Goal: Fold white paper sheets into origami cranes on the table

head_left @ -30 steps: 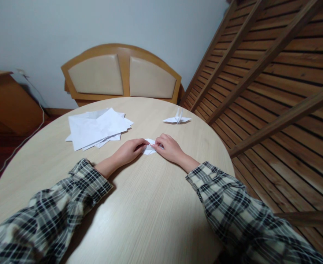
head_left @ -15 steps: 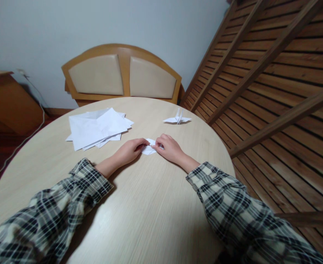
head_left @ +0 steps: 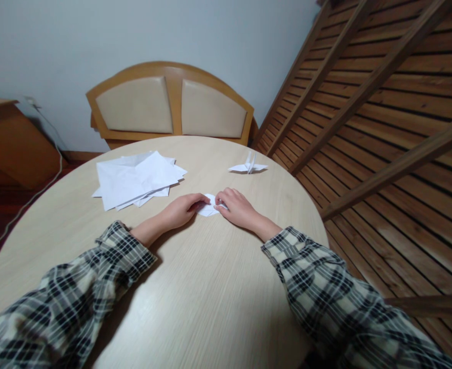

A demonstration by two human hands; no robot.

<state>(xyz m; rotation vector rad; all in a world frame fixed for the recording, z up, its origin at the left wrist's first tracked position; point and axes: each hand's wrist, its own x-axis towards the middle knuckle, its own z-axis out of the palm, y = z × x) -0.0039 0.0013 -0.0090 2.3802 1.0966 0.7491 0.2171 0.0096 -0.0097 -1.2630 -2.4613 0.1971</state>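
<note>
A small piece of folded white paper (head_left: 208, 209) lies on the round table, between my two hands. My left hand (head_left: 182, 210) grips its left side, thumb and fingers closed on the edge. On the opposite side my right hand (head_left: 235, 206) pinches the paper with thumb and forefinger. Both hands cover the paper's outer parts, so its full outline is hidden. Beyond my right hand stands a finished white paper crane (head_left: 249, 166) with its wings spread.
Several loose white paper sheets (head_left: 134, 177) are piled at the far left of the pale wooden table (head_left: 206, 287). Behind the table rises a padded headboard (head_left: 178, 102). A slatted wooden panel (head_left: 383, 154) slants along the right, and a cable (head_left: 29, 202) runs down at the left.
My right hand's fingertips have shifted slightly right along the paper, away from the left ones. The left hand has stayed nearly in place.
</note>
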